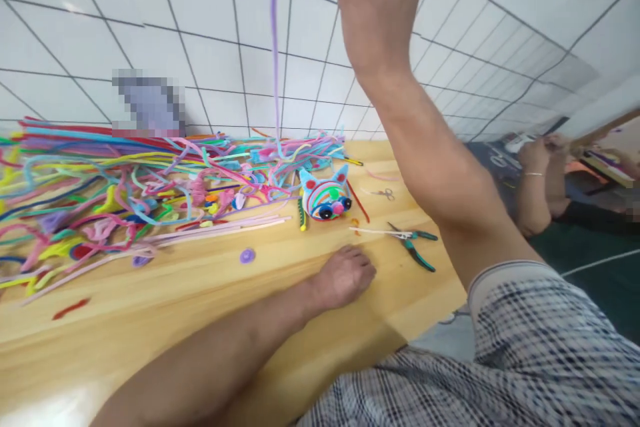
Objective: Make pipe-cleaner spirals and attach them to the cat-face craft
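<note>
Heap of fuzzy stems (199, 189) well left of your left hand (346, 276); purple disc (247, 256) lies nearer it. Long purple stem (274, 47) hangs left of your raised right hand (381, 0). Cat-face piece (326, 197) sits just beyond your left hand, whose fingers curl on the table (200, 287), palm hidden: can't tell its grip. Right fingers mostly out of view; grip unreadable. Pliers (407, 239) lie right of your left hand.

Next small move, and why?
Likely lower the right hand toward the left hand, bringing the purple pipe cleaner along if it is held. The right hand is raised, fingers mostly out of frame; the pipe cleaner runs up out of view; the left hand rests on the wooden table.
</note>
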